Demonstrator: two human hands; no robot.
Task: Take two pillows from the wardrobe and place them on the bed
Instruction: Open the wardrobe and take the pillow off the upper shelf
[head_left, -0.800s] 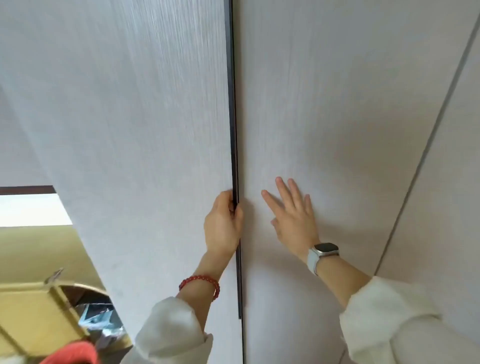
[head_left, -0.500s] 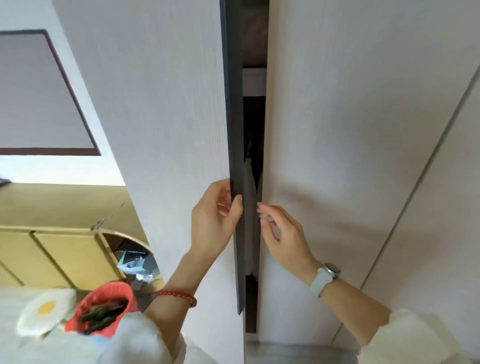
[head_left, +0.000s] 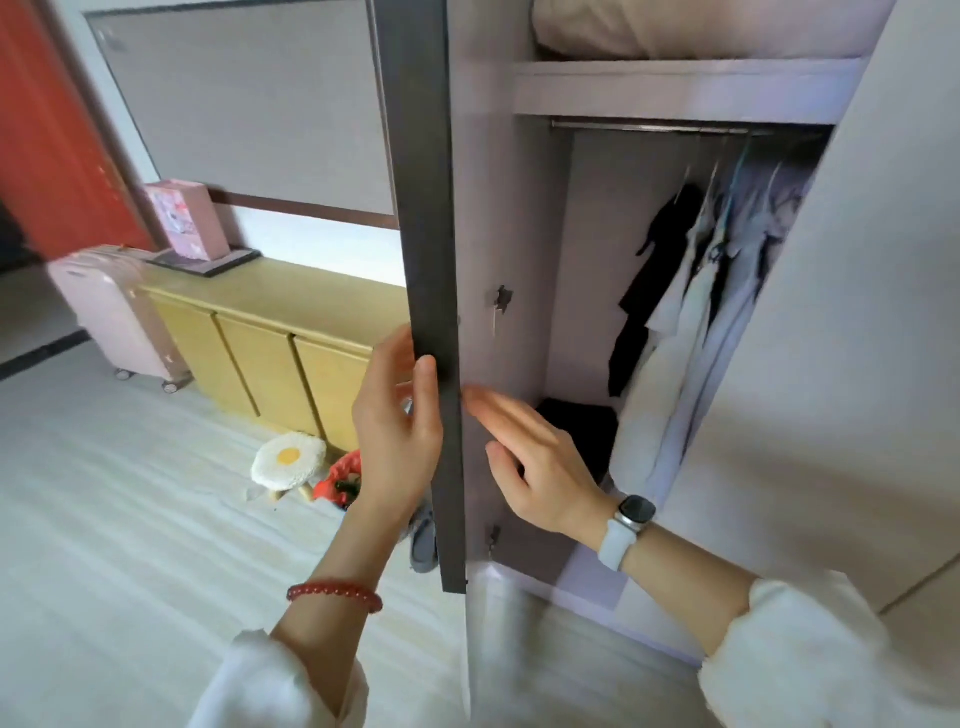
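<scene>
Wardrobe (head_left: 524, 322) with its left door (head_left: 423, 260) swung out, seen edge-on as a dark vertical strip at centre frame. Left hand (head_left: 397, 431): fingers wrapped round the free edge of this door, thumb (head_left: 427, 395) lying on the dark edge face, the rest hidden behind the panel; a red bead bracelet (head_left: 335, 592) circles the wrist. Right hand (head_left: 540, 467): just right of the door edge, inside the opening, fingers (head_left: 498, 410) loosely spread and blurred, holding nothing; whether the tips touch the door cannot be told. A pale-strapped watch (head_left: 626, 525) sits on this wrist, and white sleeves (head_left: 810, 660) cover both forearms.

Inside the wardrobe, a shelf (head_left: 680, 88) runs across the top of the opening; on it lies a beige pillow (head_left: 691, 26), only its lower part in frame. Whether a second pillow lies with it cannot be told. Below the shelf a rail (head_left: 660, 126) carries hanging clothes (head_left: 696, 291), dark and pale, toward the right side. The right door (head_left: 852, 338) stands at the right margin.

Left of the wardrobe: a low yellow cabinet (head_left: 270, 338) along the wall, a pink box (head_left: 184, 218) on its top surface, a pink suitcase (head_left: 117, 317) at its far end, and on the floor in front of it a fried-egg stool (head_left: 288, 462) beside a red bag (head_left: 340, 478)
</scene>
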